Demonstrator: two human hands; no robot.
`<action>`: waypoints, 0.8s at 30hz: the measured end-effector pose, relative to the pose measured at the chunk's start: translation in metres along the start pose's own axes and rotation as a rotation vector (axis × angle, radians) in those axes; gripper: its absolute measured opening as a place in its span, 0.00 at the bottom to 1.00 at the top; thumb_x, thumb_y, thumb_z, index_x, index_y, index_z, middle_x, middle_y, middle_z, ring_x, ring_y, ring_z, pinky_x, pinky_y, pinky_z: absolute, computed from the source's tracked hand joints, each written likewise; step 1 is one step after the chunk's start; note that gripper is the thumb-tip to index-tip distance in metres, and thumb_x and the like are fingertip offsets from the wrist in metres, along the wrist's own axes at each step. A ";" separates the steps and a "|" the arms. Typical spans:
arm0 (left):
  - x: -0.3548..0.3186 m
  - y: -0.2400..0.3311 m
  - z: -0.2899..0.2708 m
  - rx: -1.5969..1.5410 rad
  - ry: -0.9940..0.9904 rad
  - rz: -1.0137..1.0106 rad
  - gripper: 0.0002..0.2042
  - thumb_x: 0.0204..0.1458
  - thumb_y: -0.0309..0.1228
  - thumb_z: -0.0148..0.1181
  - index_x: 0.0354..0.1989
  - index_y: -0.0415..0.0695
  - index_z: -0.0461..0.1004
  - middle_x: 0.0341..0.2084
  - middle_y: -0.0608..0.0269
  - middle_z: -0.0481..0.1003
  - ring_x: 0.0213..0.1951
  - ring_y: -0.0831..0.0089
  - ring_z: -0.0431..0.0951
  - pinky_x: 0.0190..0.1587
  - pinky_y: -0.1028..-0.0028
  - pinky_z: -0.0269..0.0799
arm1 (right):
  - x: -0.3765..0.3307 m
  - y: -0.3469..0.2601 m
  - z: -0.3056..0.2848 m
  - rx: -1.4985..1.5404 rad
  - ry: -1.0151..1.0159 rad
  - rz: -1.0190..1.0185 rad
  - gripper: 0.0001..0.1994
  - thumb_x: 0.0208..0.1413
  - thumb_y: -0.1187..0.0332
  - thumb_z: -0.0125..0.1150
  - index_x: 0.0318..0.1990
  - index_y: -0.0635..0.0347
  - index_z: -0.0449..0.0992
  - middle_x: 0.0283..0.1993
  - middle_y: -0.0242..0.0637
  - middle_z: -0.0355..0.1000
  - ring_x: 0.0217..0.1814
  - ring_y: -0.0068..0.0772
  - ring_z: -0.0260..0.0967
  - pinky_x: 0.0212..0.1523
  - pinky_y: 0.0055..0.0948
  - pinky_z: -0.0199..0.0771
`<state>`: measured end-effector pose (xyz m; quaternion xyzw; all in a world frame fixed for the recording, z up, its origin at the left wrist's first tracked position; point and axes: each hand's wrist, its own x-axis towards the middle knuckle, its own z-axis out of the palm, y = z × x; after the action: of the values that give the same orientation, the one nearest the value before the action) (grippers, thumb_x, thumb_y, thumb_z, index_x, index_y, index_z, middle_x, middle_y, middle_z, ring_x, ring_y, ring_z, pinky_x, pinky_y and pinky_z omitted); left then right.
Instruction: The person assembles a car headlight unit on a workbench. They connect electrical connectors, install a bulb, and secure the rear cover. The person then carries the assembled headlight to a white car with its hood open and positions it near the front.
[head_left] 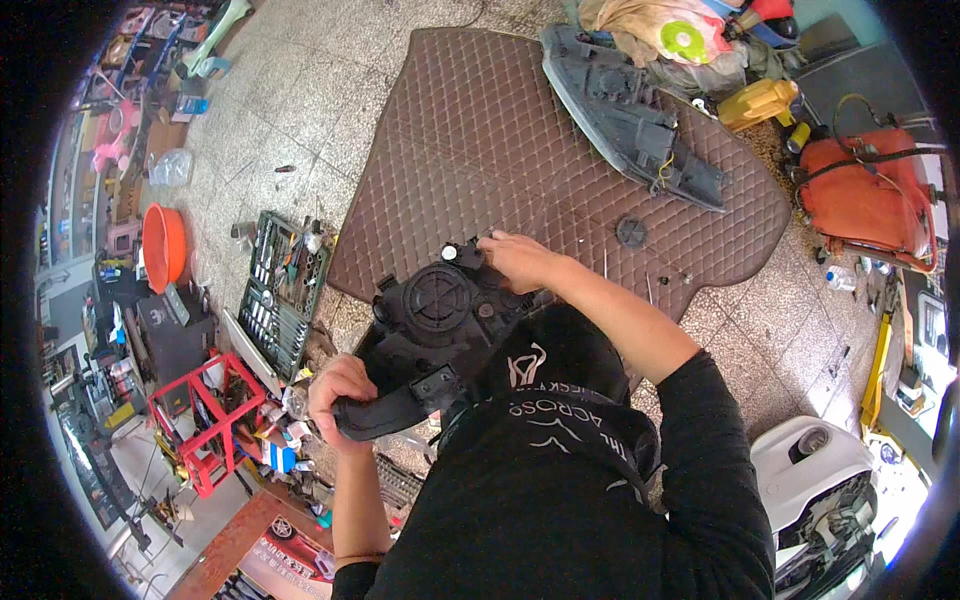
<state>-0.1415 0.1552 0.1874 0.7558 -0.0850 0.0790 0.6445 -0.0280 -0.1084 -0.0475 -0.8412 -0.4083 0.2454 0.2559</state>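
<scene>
A black plastic headlight housing [425,330] rests across my lap with its back face up, showing a round ribbed cap. My left hand [342,393] is closed around its curved lower-left end. At the upper right edge, close to a small white fitting [450,253], my right hand [520,263] grips the same housing, its fingertips partly hidden. Beyond it, a second headlight [630,115] lies on the brown quilted mat [460,130], with a yellow wire showing. A loose round black cap [631,233] sits on the mat to the right of my right hand.
An open socket tool case [283,290] lies left of the mat, beside an orange basin [164,248] and a red metal frame [212,420]. To the right stand an orange container [868,190], a yellow bottle [757,104] and a white vehicle panel [800,460]. Small tools [650,290] lie near the mat's edge.
</scene>
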 end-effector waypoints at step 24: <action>0.001 0.003 0.002 0.035 -0.034 0.015 0.35 0.64 0.65 0.43 0.20 0.42 0.69 0.15 0.62 0.71 0.20 0.67 0.71 0.30 0.67 0.62 | -0.007 -0.010 0.035 0.090 0.351 0.046 0.19 0.44 0.66 0.75 0.42 0.68 0.78 0.47 0.45 0.73 0.55 0.50 0.68 0.58 0.41 0.73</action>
<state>-0.1417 0.1526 0.1900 0.7674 -0.1001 0.0722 0.6291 -0.0593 -0.1003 -0.0657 -0.8678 -0.3267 0.1188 0.3551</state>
